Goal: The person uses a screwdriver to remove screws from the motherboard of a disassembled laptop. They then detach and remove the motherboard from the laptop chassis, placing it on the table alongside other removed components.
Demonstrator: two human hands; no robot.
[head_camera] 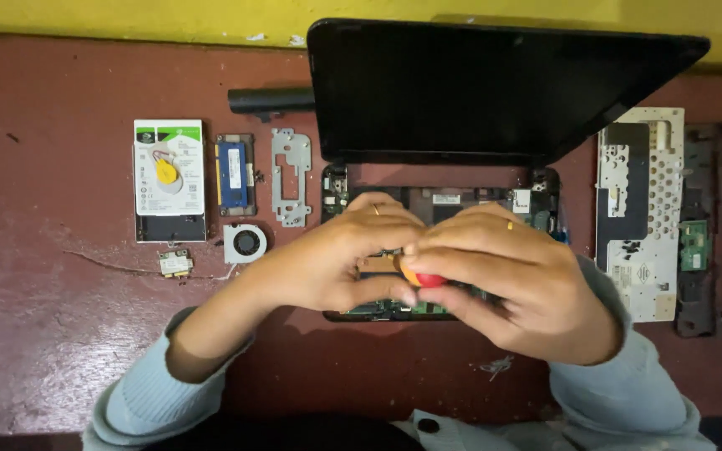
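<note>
Pale blue sleeves frame the bottom of the picture, and both hands meet at centre over an opened laptop point(440, 200). Left hand point(336, 263) and right hand point(511, 280) have their fingers curled tight together around a red and orange screwdriver handle point(422, 278); its tip is hidden beneath them. Judging from the grip, steady downward pressure and a straight shaft would suit this work. Removed parts lie at upper left: a hard drive point(170, 179), memory stick point(235, 174), metal bracket point(291, 175) and small fan point(246, 243). The raised screen point(495, 88) overhangs the laptop's far edge, crowding the view there.
</note>
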